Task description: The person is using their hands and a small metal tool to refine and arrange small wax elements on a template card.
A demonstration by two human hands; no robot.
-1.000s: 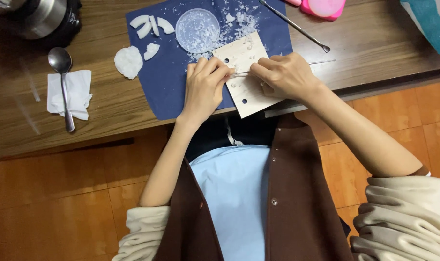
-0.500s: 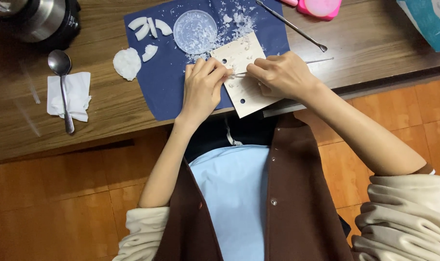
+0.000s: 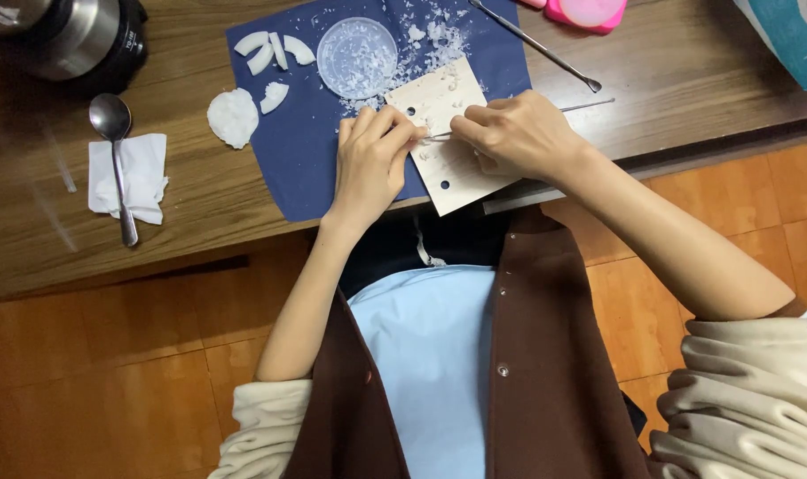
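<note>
The left hand [image 3: 370, 161] is pinching a small white piece, mostly hidden, over the pale board [image 3: 448, 146]; the right hand [image 3: 519, 135] is clamping a thin metal tool [image 3: 590, 106] against it. Nearby, the clear round dish [image 3: 358, 57] is holding white shavings.

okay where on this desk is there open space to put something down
Bare wood lies between the tissue with the spoon and the blue mat, and right of the right hand toward the teal bag. The mat is crowded with white pieces, shavings, a dish.
</note>
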